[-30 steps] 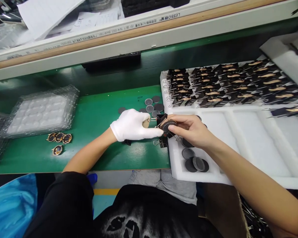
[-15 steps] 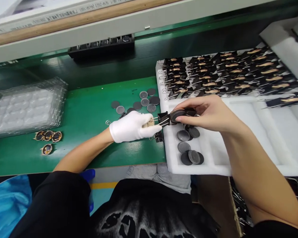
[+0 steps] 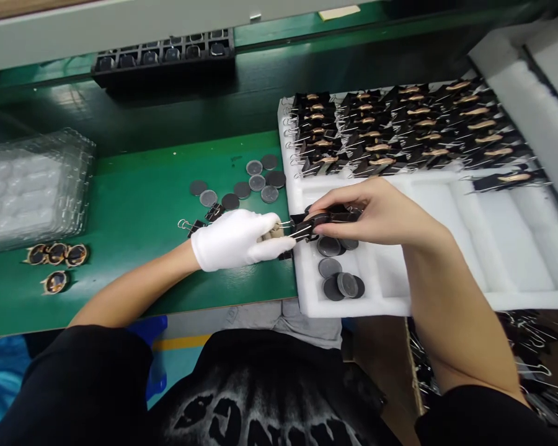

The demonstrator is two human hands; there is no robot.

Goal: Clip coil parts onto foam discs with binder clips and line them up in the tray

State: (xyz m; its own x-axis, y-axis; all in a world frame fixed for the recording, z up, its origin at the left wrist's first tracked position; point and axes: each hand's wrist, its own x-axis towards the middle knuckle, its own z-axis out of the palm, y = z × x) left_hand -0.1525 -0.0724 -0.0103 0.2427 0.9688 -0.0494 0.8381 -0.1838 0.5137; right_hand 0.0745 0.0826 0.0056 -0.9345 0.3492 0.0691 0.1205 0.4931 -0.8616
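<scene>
My left hand point(image 3: 232, 240), in a white glove, is closed on the wire handles of a black binder clip point(image 3: 301, 228). The clip's jaws meet a dark round part point(image 3: 319, 218) that my bare right hand point(image 3: 381, 210) pinches between thumb and fingers. Another black clip point(image 3: 346, 214) sits on the far side of that part, partly covered by my fingers. Under my hands, several grey discs point(image 3: 330, 267) lie in a white foam tray point(image 3: 348, 310). More grey discs point(image 3: 256, 183) and loose binder clips point(image 3: 214, 212) rest on the green table beside my glove.
Rows of clipped parts point(image 3: 372, 134) fill the tray's far side. Stacked clear plastic trays point(image 3: 23, 192) stand at left, with several copper-coloured ring parts point(image 3: 56, 254) in front. A black compartment holder point(image 3: 165, 65) sits at the back. A box of binder clips point(image 3: 534, 359) is below right.
The view has shifted, so the table scene sits further left and higher. The clip's jaws now overlap the round part more, and that part appears turned more edge-on.
</scene>
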